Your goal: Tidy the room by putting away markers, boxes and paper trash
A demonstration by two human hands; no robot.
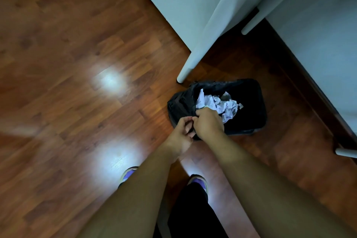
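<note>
One crumpled white paper wad (219, 104) sits over the black bag-lined bin (251, 100). My right hand (208, 122) grips it, knuckles up; my left hand (181, 134) curls alongside, its hold unclear.

The wooden floor (77, 60) is shining glossy under the lights. Crumpled paper (218, 103) is lying rough against the thin black plastic liner (179, 102).

Bare forearms (257, 176), loose black trousers (193, 216), purple shoes (129, 173) with pale trim at the toes
</note>
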